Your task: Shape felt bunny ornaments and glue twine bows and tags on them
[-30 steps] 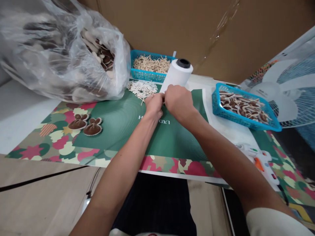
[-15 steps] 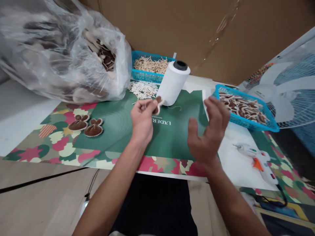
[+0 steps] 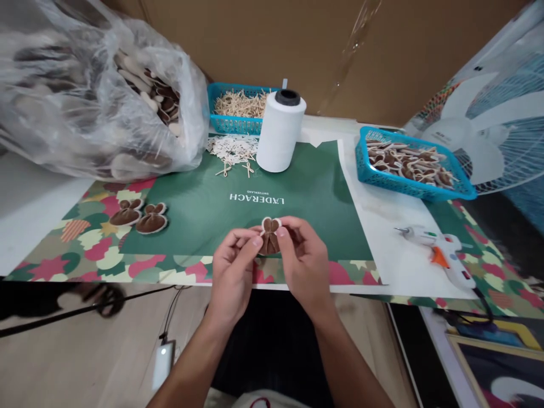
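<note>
Between my two hands is a small brown fabric bunny-shaped piece (image 3: 270, 242) with a pale edge, gathered at its middle and held above the front of the green sheet (image 3: 195, 209). My left hand (image 3: 236, 266) pinches its left side with thumb and fingers. On its right side, my right hand (image 3: 304, 255) grips it the same way, thumb on the front. Two similar brown pieces (image 3: 152, 219) lie side by side at the left of the sheet. Beyond my hands stands a white thread cone (image 3: 281, 133) with a dark core.
A clear plastic bag (image 3: 187, 113) of brown pieces bulges at left. Small cream bows (image 3: 232, 148) lie by a blue basket (image 3: 236, 123) of more bows. Another blue basket (image 3: 395, 181) holds brown pieces. A glue gun (image 3: 442, 249) lies right, near a fan (image 3: 463, 136).
My right hand, open and apart before, has come in and taken hold of the brown piece. My left hand has drawn the piece from beside the thread cone toward me.
</note>
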Tool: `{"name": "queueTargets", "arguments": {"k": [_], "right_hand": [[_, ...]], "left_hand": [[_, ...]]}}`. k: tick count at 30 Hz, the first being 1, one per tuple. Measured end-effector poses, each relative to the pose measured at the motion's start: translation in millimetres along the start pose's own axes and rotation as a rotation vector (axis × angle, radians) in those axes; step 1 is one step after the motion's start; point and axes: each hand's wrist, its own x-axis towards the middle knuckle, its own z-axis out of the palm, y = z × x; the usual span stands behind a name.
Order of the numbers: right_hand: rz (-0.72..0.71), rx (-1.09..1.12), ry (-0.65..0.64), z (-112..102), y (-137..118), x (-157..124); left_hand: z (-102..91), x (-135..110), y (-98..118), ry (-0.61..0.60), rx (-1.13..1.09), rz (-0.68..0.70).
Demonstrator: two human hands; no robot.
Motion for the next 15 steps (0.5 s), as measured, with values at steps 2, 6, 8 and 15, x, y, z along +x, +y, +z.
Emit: {"name": "queueTargets", "arguments": {"k": [2, 6, 8, 15], "right_hand": [[-0.059, -0.047, -0.001, -1.1, 0.0, -3.1], [-0.031, -0.037, -0.014, 0.2, -0.2, -6.7], [-0.052, -0.083, 0.008, 0.8, -0.5, -7.1], [0.181, 0.221, 0.057, 5.7, -2.7, -7.4]], "left_hand": [[-3.4, -1.5, 0.8, -0.002, 0.064, 0.032], [-4.1, -4.1, 2.3, -0.020, 0.191, 0.096], [-3.6, -5.0, 4.9, -0.040, 0.274, 0.109], [-6.4, -1.5, 6.2, -0.108, 0.414, 0.073]]}}
